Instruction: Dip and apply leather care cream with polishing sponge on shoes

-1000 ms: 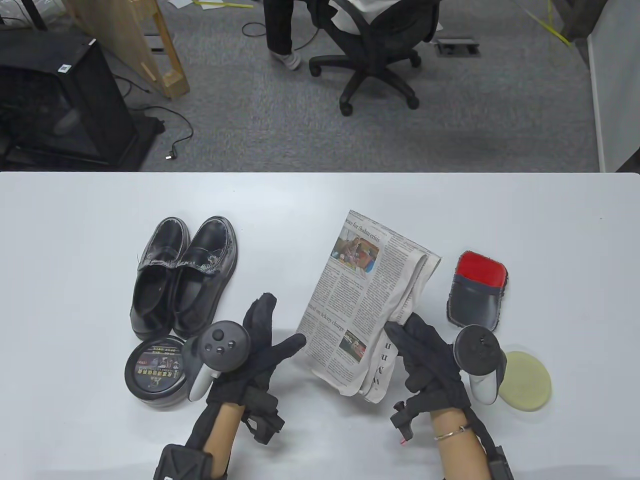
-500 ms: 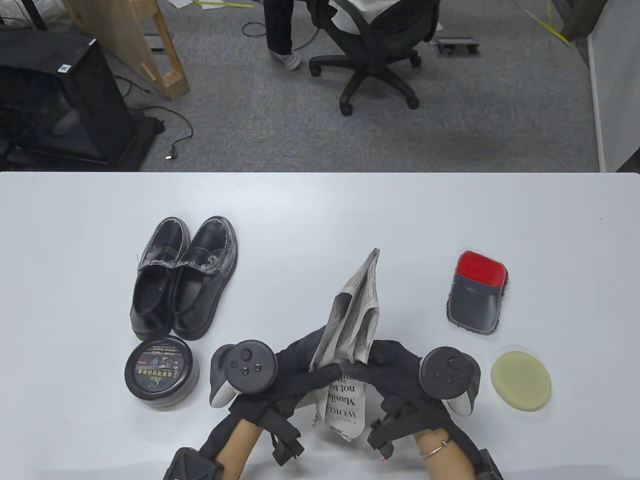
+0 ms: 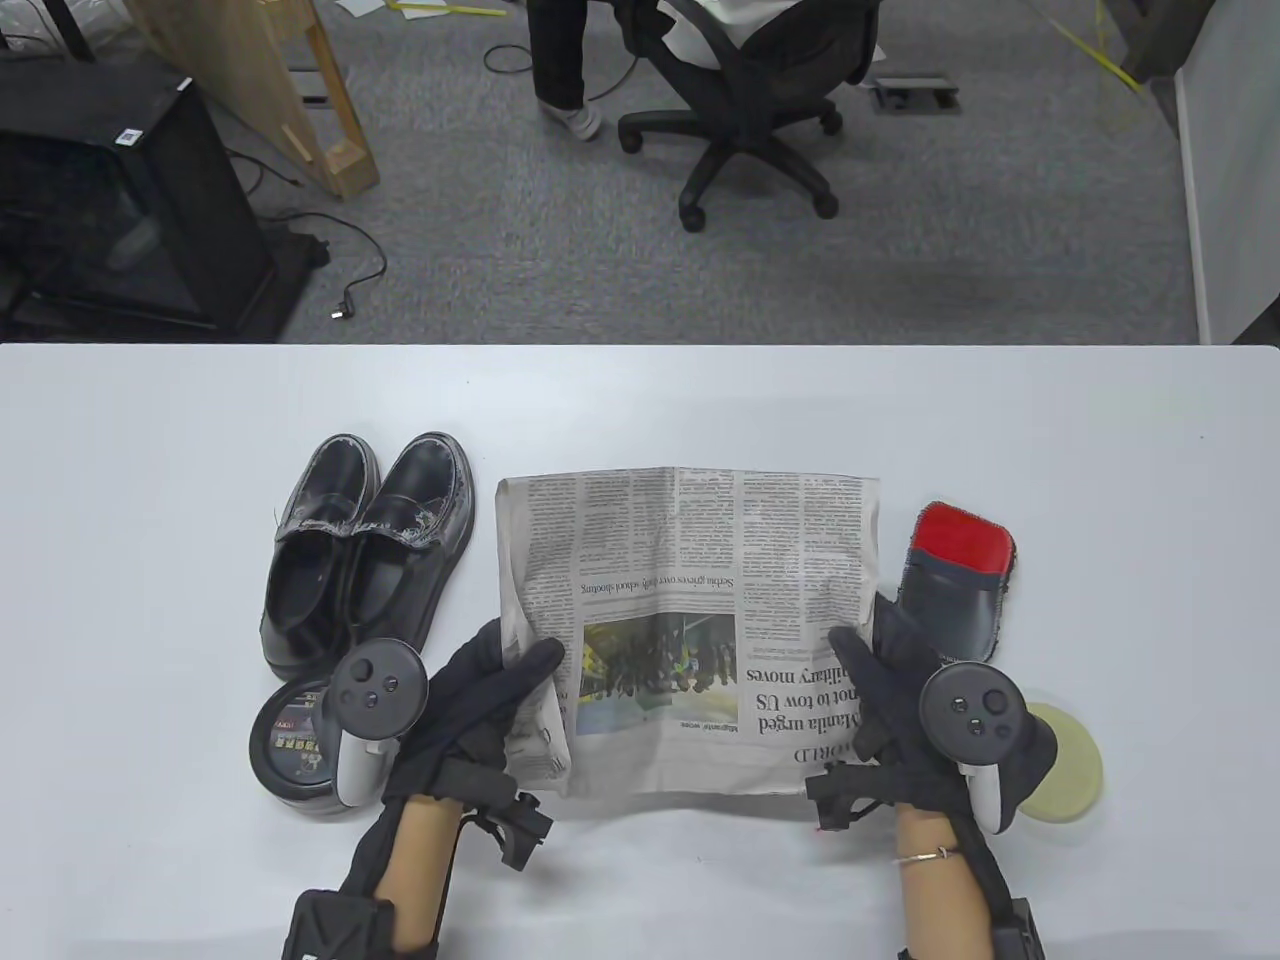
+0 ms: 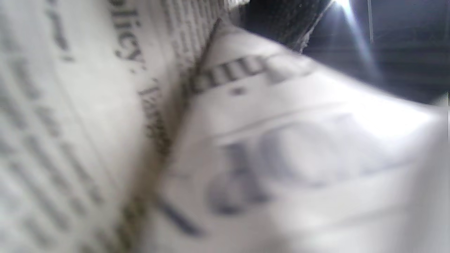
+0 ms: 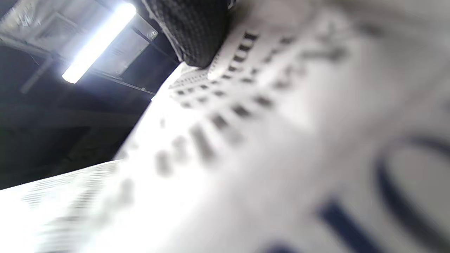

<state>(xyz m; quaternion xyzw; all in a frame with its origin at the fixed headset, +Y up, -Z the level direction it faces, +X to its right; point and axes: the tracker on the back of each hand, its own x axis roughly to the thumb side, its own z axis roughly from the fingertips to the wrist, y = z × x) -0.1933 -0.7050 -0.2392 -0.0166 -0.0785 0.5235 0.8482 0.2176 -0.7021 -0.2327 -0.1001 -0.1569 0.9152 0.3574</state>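
Observation:
A newspaper point(image 3: 690, 620) is spread open between my hands above the table's front middle. My left hand point(image 3: 500, 680) grips its left edge, thumb on top. My right hand point(image 3: 865, 665) grips its right edge. The paper fills both wrist views point(image 4: 175, 140) point(image 5: 281, 140), blurred. A pair of black shoes point(image 3: 365, 550) stands to the left. A round tin of leather cream point(image 3: 295, 750) lies closed in front of the shoes, partly behind my left tracker. A pale yellow round sponge point(image 3: 1065, 775) lies at the front right, partly hidden by my right hand.
A red and grey polishing mitt point(image 3: 955, 580) lies right of the newspaper. The white table point(image 3: 150, 450) has bare surface at the back and far left. An office chair point(image 3: 750, 110) stands on the carpet beyond.
The newspaper was folded in my right hand, then bunched between both hands, and is now opened flat. My hands moved apart, left hand leftward, right hand rightward.

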